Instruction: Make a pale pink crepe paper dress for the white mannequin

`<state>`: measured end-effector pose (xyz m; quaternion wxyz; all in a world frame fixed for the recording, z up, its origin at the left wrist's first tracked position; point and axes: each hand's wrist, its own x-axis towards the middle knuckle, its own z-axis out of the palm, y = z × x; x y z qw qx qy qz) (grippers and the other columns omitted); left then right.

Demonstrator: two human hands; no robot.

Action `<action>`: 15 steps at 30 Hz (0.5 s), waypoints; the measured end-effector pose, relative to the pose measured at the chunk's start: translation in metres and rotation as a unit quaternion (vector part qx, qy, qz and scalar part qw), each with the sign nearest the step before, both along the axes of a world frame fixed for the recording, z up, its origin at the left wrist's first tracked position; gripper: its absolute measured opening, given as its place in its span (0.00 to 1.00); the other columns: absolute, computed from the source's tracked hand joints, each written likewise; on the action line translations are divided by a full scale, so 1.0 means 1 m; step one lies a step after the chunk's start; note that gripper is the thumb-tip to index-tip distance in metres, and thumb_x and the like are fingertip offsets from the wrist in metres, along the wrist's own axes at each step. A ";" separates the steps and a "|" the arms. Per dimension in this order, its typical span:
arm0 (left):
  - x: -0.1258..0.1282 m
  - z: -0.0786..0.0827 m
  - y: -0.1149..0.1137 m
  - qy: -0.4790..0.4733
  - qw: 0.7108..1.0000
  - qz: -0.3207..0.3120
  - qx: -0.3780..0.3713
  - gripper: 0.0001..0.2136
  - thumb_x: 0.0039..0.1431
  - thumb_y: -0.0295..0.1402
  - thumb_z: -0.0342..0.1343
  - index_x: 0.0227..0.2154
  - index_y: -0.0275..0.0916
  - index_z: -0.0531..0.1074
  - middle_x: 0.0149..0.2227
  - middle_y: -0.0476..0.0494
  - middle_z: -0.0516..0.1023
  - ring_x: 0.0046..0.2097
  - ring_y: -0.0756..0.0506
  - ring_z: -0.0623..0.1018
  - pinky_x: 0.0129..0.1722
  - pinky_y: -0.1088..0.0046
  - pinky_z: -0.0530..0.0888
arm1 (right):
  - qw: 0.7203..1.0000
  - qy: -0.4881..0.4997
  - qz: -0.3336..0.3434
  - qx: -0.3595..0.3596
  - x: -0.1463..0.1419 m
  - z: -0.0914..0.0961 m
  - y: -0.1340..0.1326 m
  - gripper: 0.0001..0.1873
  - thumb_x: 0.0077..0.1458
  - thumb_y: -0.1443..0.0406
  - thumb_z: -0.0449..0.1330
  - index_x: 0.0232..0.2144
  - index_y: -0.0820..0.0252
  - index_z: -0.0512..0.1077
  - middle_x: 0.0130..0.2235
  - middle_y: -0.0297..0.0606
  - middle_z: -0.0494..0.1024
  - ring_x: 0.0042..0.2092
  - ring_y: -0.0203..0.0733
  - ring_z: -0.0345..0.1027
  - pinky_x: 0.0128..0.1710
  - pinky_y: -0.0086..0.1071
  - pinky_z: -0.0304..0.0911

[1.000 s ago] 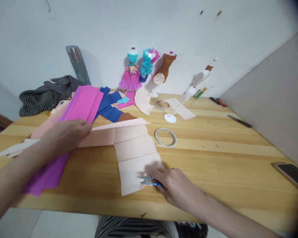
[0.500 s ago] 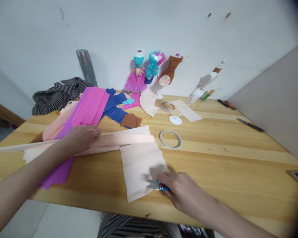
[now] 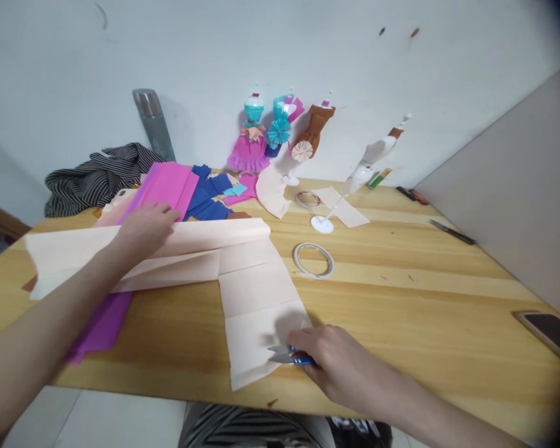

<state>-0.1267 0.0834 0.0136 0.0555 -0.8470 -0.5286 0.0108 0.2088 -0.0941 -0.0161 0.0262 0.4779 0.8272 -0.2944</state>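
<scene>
My left hand (image 3: 142,229) rests fingers down on a long pale pink sheet of crepe paper (image 3: 200,255), which spreads across the wooden table (image 3: 401,292) and hangs toward the near edge. My right hand (image 3: 336,364) is closed on small blue-handled snips (image 3: 287,356) whose blades lie on the sheet's lower right corner. Magenta paper (image 3: 165,186) lies under and beyond the left hand.
A tape ring (image 3: 312,259) lies right of the sheet. Paper-dressed doll stands (image 3: 280,134) and a bare white stand (image 3: 354,180) line the wall, with blue paper (image 3: 208,199), a striped cloth (image 3: 93,177) and a grey flask (image 3: 152,121). A phone (image 3: 548,330) sits at right.
My left hand has spread the pale pink sheet wider, opening its folded strip toward the left. My right hand with the snips has hardly moved.
</scene>
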 end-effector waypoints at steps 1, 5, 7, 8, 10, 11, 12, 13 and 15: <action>0.006 0.000 -0.001 -0.006 0.999 0.000 0.036 0.14 0.58 0.25 0.45 0.43 0.29 0.72 0.46 0.24 0.73 0.50 0.29 0.70 0.47 0.51 0.67 | 1.000 0.003 0.001 -0.004 -0.001 0.001 0.000 0.09 0.48 0.77 0.53 0.28 0.60 0.68 0.29 0.37 0.75 0.30 0.39 0.67 0.27 0.31 0.48; 0.045 -0.009 -0.032 -0.103 0.983 -0.123 0.091 0.12 0.62 0.26 0.47 0.45 0.32 0.71 0.48 0.30 0.74 0.52 0.37 0.72 0.51 0.59 0.68 | 0.999 0.021 -0.001 -0.038 -0.001 0.007 0.001 0.07 0.50 0.75 0.55 0.29 0.60 0.69 0.28 0.36 0.73 0.30 0.37 0.64 0.27 0.30 0.48; 0.067 -0.020 -0.059 -0.135 0.948 -0.288 -0.012 0.11 0.63 0.31 0.49 0.46 0.36 0.71 0.50 0.36 0.75 0.53 0.41 0.72 0.53 0.63 0.68 | 0.995 0.046 0.003 -0.085 0.005 0.011 0.006 0.05 0.51 0.72 0.56 0.31 0.59 0.70 0.28 0.34 0.72 0.29 0.36 0.62 0.28 0.29 0.50; 0.076 -0.026 -0.074 -0.137 0.922 -0.358 -0.053 0.13 0.63 0.36 0.52 0.47 0.36 0.70 0.51 0.36 0.75 0.56 0.40 0.71 0.55 0.62 0.67 | 0.992 0.065 0.004 -0.112 0.010 0.014 0.009 0.05 0.52 0.71 0.57 0.32 0.59 0.70 0.28 0.33 0.71 0.30 0.35 0.62 0.28 0.28 0.51; 0.089 -0.037 -0.102 -0.149 0.897 -0.401 -0.108 0.19 0.60 0.44 0.55 0.47 0.36 0.69 0.54 0.34 0.72 0.59 0.38 0.67 0.58 0.58 0.64 | 0.982 0.115 -0.013 -0.148 0.024 0.017 0.020 0.06 0.51 0.66 0.59 0.34 0.59 0.69 0.31 0.33 0.69 0.31 0.36 0.61 0.30 0.28 0.54; 0.093 -0.042 -0.114 -0.149 0.897 -0.394 -0.134 0.22 0.58 0.46 0.56 0.48 0.35 0.68 0.55 0.33 0.71 0.60 0.37 0.66 0.59 0.57 0.62 | 0.977 0.146 -0.041 -0.148 0.033 0.017 0.027 0.09 0.51 0.63 0.60 0.36 0.60 0.67 0.33 0.35 0.68 0.33 0.36 0.60 0.31 0.28 0.56; 0.096 -0.046 -0.125 -0.149 0.899 -0.383 -0.154 0.26 0.56 0.48 0.57 0.50 0.34 0.67 0.56 0.31 0.70 0.61 0.36 0.64 0.60 0.56 0.61 | 0.971 0.175 -0.070 -0.148 0.041 0.017 0.034 0.12 0.53 0.59 0.59 0.37 0.60 0.66 0.35 0.36 0.67 0.35 0.38 0.60 0.33 0.29 0.57; 0.098 -0.050 -0.135 -0.152 0.907 -0.360 -0.158 0.29 0.53 0.51 0.58 0.51 0.33 0.66 0.56 0.30 0.69 0.62 0.35 0.63 0.61 0.55 0.59 | 0.964 0.192 -0.093 -0.159 0.050 0.016 0.042 0.14 0.56 0.55 0.56 0.37 0.60 0.65 0.34 0.35 0.65 0.34 0.37 0.59 0.33 0.30 0.57; 0.101 -0.054 -0.149 -0.143 0.918 -0.337 -0.151 0.34 0.49 0.53 0.60 0.51 0.31 0.65 0.56 0.28 0.68 0.61 0.32 0.62 0.61 0.52 0.57 | 0.947 0.203 -0.128 -0.211 0.064 0.012 0.056 0.19 0.57 0.49 0.52 0.37 0.60 0.63 0.27 0.30 0.60 0.28 0.35 0.53 0.28 0.29 0.54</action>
